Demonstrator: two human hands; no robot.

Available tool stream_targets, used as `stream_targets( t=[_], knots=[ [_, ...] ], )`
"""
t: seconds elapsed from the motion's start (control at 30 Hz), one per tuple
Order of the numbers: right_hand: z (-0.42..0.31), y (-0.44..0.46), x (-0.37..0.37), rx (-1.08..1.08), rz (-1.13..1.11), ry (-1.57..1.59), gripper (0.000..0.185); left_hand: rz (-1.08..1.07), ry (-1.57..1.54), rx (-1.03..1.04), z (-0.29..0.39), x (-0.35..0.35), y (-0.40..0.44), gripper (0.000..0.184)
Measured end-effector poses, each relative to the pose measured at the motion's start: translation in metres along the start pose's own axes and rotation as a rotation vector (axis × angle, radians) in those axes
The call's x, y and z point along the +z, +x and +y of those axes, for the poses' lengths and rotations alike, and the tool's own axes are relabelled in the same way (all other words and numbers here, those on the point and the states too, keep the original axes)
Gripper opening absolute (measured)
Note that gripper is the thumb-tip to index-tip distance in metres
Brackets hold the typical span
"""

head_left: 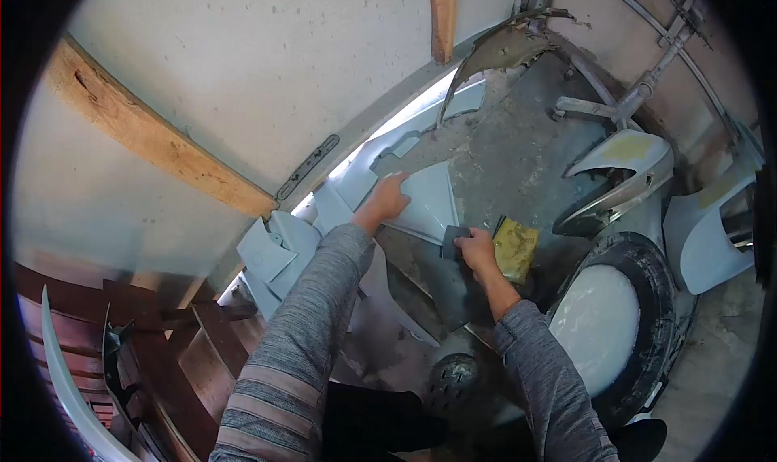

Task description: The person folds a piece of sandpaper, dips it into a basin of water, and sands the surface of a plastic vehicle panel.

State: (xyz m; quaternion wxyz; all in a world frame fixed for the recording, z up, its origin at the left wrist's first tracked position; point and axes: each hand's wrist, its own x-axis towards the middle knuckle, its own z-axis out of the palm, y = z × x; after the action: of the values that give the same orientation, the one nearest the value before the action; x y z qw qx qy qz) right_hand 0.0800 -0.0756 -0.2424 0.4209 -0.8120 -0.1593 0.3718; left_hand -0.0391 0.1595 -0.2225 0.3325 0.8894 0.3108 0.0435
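My left hand (pixel 388 199) rests on the left part of a pale grey-white panel (pixel 427 207), its index finger stretched toward the upper edge. In my right hand (pixel 477 250) is a small dark grey sheet (pixel 450 242), pinched between thumb and fingers at the panel's lower right corner. Just right of that hand lies a yellow packet (pixel 515 247) on the floor. More pale panels (pixel 283 247) lie along the wall, to the left of my left hand.
A black bucket (pixel 660 300) of whitish liquid (pixel 595 324) stands at the right. Curved painted parts (pixel 627 150) and a metal stand (pixel 643 89) are behind it. A wooden beam (pixel 162 138) runs along the wall; dark red slatted pieces (pixel 154 357) are at lower left.
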Motion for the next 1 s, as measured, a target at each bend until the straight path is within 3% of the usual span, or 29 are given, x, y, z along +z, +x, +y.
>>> stream_targets(
  t=[0.13,0.23,0.3,0.43,0.47,0.63,0.77,0.87,1.0],
  knots=[
    [-0.006,-0.001,0.0,0.02,-0.02,0.017,0.016,-0.019,-0.002,0.029,0.006,-0.006,0.001,0.066],
    [-0.008,0.001,-0.004,-0.037,0.084,-0.169,0.019,0.023,0.098,0.08,0.017,-0.008,-0.002,0.065],
    [-0.008,0.003,-0.011,-0.105,0.109,-0.25,0.03,0.029,0.086,0.097,0.03,-0.009,-0.007,0.066],
    [-0.026,-0.008,-0.026,-0.096,0.202,-0.146,0.032,0.04,0.119,0.211,0.062,-0.004,-0.015,0.062],
    [-0.037,-0.017,-0.036,-0.041,0.138,-0.081,0.032,0.039,0.117,0.227,0.07,-0.003,-0.016,0.062],
    [-0.078,-0.059,-0.098,-0.098,0.083,0.142,0.027,-0.194,-0.169,0.201,0.152,-0.016,-0.036,0.05],
    [-0.088,-0.103,-0.187,-0.259,0.183,0.169,0.026,-0.234,-0.226,0.36,0.245,-0.012,-0.05,0.042],
    [-0.1,-0.143,-0.231,-0.237,0.195,0.205,0.027,-0.342,-0.205,0.419,0.307,-0.003,-0.048,0.042],
    [-0.084,-0.176,-0.288,-0.241,0.265,0.141,0.027,-0.302,-0.102,0.58,0.371,0.021,-0.056,0.042]
  ],
)
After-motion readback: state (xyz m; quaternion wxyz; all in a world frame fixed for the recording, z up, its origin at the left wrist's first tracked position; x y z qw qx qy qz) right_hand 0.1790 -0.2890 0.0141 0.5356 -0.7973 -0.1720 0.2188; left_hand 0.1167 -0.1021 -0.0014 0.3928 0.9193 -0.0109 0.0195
